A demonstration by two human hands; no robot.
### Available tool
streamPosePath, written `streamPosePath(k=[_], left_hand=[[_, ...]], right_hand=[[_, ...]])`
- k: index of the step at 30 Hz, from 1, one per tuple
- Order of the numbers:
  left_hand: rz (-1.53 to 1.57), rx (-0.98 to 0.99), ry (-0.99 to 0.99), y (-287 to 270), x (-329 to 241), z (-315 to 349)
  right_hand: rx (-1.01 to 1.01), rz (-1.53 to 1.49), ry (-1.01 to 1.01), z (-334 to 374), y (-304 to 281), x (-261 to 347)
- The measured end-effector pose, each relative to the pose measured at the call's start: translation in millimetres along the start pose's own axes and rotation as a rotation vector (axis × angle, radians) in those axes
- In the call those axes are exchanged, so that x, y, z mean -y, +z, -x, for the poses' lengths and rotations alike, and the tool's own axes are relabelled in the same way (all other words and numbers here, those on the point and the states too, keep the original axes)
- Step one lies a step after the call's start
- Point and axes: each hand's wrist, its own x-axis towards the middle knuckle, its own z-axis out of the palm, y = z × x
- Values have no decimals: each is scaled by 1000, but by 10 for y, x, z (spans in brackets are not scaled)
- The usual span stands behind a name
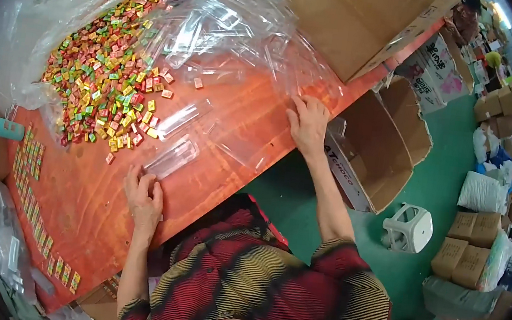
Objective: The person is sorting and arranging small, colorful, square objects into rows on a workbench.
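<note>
My left hand [143, 200] rests near the front edge of the orange-red table, fingers loosely bent and apart, holding nothing I can see. Just beyond its fingertips lies a clear plastic tray [173, 155]. My right hand [308, 127] reaches over the table's right side with its fingers apart. Its fingertips are at the edge of a heap of clear plastic trays [221, 24]; whether they touch one is hard to tell. Left of that heap is a big pile of small red, yellow and green wrapped pieces [109, 78], spilling from a clear plastic bag [25, 36].
Rows of small coloured packs [32, 212] line the table's left side, near a teal roll [5, 128]. A large cardboard box [331, 16] stands at the back. Beside the table on the green floor are an open carton [376, 143] and a white stool [408, 229].
</note>
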Motion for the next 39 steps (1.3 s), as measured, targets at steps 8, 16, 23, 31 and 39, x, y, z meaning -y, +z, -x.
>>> streamPosePath(k=[8,16,23,31,39], left_hand=[[-29,-81,-35,-41,76,16],[-4,-150,-37,-118,-23,44],[-93,-227,-37,-466,16,400],[-182,-238,-426,-572,351,769],[-356,-237,-318,-545,257,652]], right_hand=[[-2,-61,-62,-38,30,119],[20,-267,-217,-335,145,661],[536,-100,-212,155,-186,1064],[295,-128,-325,-43,99,1302],[434,-391,-669,51,450,1676]])
